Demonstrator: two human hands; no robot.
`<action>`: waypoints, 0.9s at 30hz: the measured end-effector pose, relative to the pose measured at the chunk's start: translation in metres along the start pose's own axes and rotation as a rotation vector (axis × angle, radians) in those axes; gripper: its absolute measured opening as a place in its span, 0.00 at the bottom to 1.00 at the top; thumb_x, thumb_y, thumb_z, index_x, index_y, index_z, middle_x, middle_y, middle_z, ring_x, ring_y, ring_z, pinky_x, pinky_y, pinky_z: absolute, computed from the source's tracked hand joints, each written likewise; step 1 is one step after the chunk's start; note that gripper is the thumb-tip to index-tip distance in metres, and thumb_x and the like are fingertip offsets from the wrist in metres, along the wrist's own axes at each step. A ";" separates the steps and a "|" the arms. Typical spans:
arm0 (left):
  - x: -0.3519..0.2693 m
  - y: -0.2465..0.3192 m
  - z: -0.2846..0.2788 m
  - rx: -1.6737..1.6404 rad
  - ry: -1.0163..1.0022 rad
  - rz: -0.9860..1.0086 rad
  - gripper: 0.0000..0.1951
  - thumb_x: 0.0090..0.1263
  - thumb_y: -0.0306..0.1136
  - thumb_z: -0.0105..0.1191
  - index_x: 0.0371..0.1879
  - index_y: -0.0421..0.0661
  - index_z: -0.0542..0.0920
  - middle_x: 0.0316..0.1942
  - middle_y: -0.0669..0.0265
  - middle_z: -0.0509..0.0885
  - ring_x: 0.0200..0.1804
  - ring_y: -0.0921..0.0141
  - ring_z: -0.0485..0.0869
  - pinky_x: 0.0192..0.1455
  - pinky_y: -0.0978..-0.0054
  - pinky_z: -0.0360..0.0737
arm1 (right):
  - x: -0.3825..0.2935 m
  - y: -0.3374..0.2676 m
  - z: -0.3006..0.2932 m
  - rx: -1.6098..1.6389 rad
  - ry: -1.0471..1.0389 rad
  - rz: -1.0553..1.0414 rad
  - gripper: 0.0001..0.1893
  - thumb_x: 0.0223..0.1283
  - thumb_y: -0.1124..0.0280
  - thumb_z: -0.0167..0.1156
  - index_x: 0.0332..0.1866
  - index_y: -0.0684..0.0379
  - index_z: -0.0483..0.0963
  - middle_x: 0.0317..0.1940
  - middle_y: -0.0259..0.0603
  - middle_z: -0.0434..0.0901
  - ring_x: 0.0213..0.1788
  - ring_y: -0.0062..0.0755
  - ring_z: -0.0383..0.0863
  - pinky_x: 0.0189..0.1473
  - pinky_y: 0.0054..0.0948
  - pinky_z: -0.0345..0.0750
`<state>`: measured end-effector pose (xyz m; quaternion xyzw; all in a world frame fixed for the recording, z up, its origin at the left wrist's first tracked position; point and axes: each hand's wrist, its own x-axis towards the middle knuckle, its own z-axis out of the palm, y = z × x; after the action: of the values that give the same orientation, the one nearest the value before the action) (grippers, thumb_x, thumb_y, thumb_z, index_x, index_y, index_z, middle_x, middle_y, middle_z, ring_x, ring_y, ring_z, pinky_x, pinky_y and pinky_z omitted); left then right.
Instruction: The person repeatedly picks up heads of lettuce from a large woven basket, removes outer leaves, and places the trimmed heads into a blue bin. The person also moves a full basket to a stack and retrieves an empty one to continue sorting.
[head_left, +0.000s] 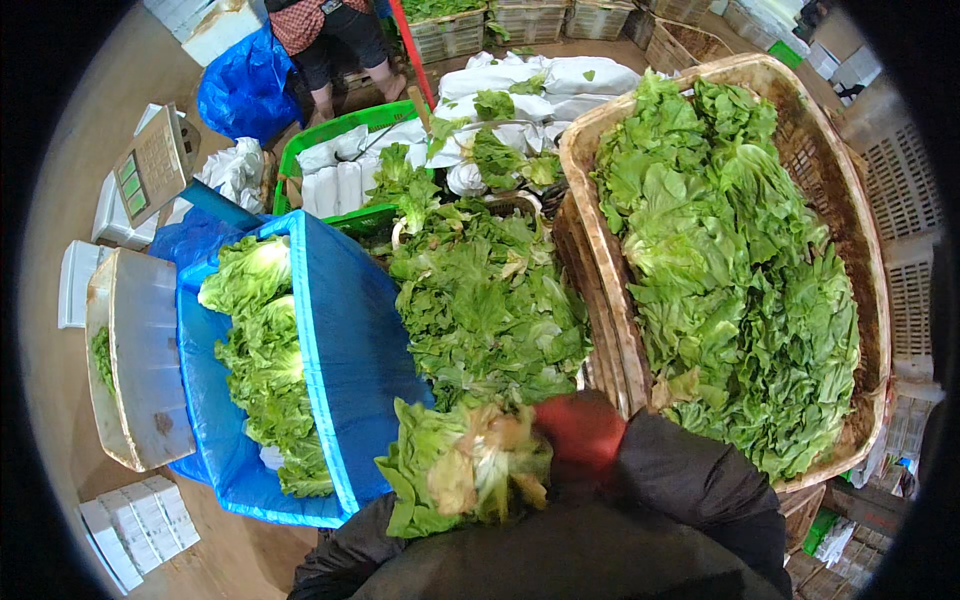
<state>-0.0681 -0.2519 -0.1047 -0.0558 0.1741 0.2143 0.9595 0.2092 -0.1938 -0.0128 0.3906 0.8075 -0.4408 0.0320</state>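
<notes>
A lettuce head (424, 469) with a pale stem end and browned, withered outer leaves (454, 480) is up close before my body. My left hand is hidden behind it; only the dark left sleeve (352, 547) shows, leading to the lettuce. My right hand (519, 429) is at the stem side of this head, blurred by motion, below a red cuff (581, 435). Whether its fingers grip a leaf is unclear. Beyond the hands, a heap of loose lettuce leaves (487, 322) fills a basket. On the left, lettuce heads (262, 360) lie inside a blue-lined container (311, 360).
At right, a large soiled plastic crate (600, 300) full of lettuce rests on stacked crates. A scale display (142, 169) rises at left. Ahead are a green crate (289, 161) and white wrapped packages (517, 82). Another person's legs (337, 52) are at the back.
</notes>
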 end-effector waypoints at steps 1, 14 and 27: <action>0.000 0.004 0.004 0.029 0.013 0.020 0.37 0.78 0.58 0.42 0.77 0.44 0.56 0.72 0.56 0.68 0.71 0.61 0.69 0.73 0.61 0.67 | -0.002 0.026 0.014 0.036 0.026 0.024 0.17 0.55 0.66 0.60 0.50 0.57 0.78 0.42 0.55 0.84 0.44 0.56 0.84 0.44 0.47 0.81; 0.048 0.065 0.079 0.679 0.184 0.383 0.41 0.76 0.66 0.37 0.77 0.45 0.56 0.75 0.61 0.63 0.72 0.64 0.67 0.75 0.63 0.64 | -0.005 0.048 0.001 0.518 0.620 0.153 0.27 0.66 0.68 0.64 0.69 0.60 0.69 0.50 0.46 0.83 0.48 0.34 0.85 0.49 0.32 0.80; 0.029 0.034 0.019 0.261 0.045 -0.027 0.38 0.77 0.62 0.40 0.76 0.44 0.59 0.73 0.61 0.66 0.70 0.65 0.70 0.73 0.65 0.66 | -0.018 0.021 -0.072 1.314 0.644 0.434 0.17 0.59 0.67 0.68 0.52 0.61 0.78 0.36 0.41 0.85 0.35 0.37 0.84 0.36 0.33 0.80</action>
<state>-0.0526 -0.2061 -0.0986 0.0625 0.2214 0.1756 0.9572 0.2567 -0.1456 0.0237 0.5885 0.2541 -0.6789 -0.3580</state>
